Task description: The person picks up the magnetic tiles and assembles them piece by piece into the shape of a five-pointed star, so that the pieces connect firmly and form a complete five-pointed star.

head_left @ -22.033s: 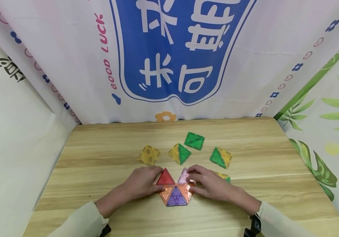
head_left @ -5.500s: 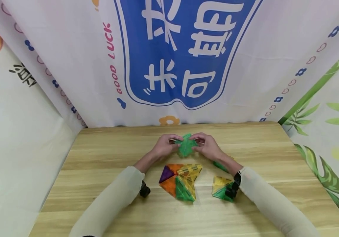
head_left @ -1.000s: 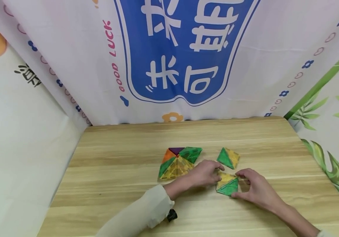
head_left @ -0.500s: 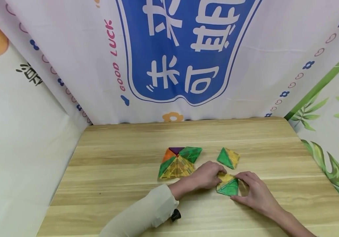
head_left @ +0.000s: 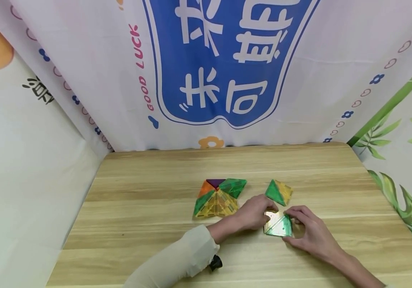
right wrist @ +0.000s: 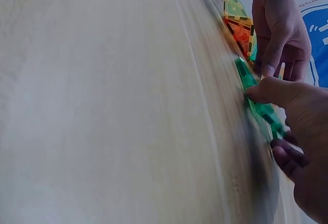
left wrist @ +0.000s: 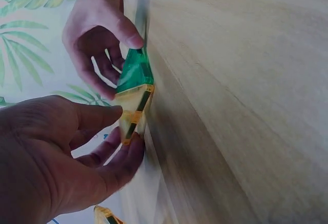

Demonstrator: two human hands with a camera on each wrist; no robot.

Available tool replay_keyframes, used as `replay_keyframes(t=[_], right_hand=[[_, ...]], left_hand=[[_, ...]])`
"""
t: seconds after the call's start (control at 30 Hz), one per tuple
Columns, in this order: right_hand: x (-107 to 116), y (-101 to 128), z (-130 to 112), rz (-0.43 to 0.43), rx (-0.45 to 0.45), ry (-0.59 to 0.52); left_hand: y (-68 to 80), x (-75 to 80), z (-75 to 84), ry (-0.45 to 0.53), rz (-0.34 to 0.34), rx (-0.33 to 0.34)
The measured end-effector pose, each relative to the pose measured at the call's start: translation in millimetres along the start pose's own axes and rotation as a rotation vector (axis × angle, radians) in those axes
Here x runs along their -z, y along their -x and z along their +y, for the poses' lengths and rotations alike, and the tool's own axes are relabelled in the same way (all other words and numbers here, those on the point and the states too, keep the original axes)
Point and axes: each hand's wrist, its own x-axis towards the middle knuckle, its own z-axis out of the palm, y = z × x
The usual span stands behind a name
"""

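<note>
In the head view, a pair of joined translucent plastic triangle tiles, one yellow and one green [head_left: 277, 225], is held on the light wooden table [head_left: 137, 208] between both hands. The left hand [head_left: 254, 212] pinches the yellow end with curled fingertips; the right hand [head_left: 308, 232] has its fingers curled round the green end. It is judged that the piece is gripped from both sides so that the joint can be worked. Beyond the left fingertips a cluster of orange, purple, green and yellow triangle tiles [head_left: 220, 194] is laid, and just beyond both hands' fingertips a second green-and-yellow tile pair [head_left: 279, 192] lies flat. On the white and blue printed backdrop [head_left: 223, 60] "GOOD LUCK" can be read in pink, with large white Chinese characters.

In the left wrist view, the yellow tile [left wrist: 132, 114] is clamped between thumb and fingers, and the green tile [left wrist: 134, 71] is pinched by the other hand; one edge is raised off the table.

In the right wrist view, the green tile is pressed under the thumb, the fingers being curled beneath; the picture is blurred.
</note>
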Motion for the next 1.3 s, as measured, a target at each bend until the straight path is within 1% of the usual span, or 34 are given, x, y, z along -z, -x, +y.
replay_keyframes(t=[0.13, 0.3, 0.37, 0.43, 0.6, 0.7, 0.83, 0.9, 1.03, 1.13, 1.3], right_hand=[[0.0, -1.1, 3.0, 0.001, 0.042, -0.131], [2.6, -5.4, 6.5, -0.011, 0.047, -0.39], [4.7, -8.7, 7.8, -0.011, 0.029, -0.477], [7.1, -12.4, 8.5, -0.021, -0.005, -0.542], [11.6, -25.1, 6.8, -0.085, -0.118, -0.678], [12.1, -38.0, 4.4, -0.114, -0.152, -0.7], [10.6, -61.4, 0.1, -0.155, -0.159, -0.693], [9.1, -74.6, -2.5, -0.187, -0.165, -0.702], [3.9, -101.3, -8.7, -0.249, -0.181, -0.724], [-2.2, -121.6, -14.0, -0.277, -0.192, -0.726], [-15.7, -155.5, -22.3, -0.306, -0.22, -0.724]], left_hand=[[0.2, 0.8, -1.9, 0.049, 0.028, 0.001], [2.4, 5.6, -6.3, 0.148, 0.065, 0.0], [5.0, 9.2, -7.8, 0.196, 0.077, 0.012], [8.3, 13.4, -9.3, 0.231, 0.087, 0.027], [17.8, 23.6, -14.6, 0.339, 0.102, 0.046], [24.5, 31.6, -17.8, 0.384, 0.124, 0.041], [34.8, 44.8, -23.7, 0.392, 0.173, 0.044], [39.9, 51.4, -28.6, 0.389, 0.201, 0.057], [49.8, 64.7, -39.6, 0.409, 0.244, 0.098], [56.5, 74.6, -48.1, 0.437, 0.275, 0.132], [63.9, 89.8, -67.2, 0.477, 0.349, 0.14]])
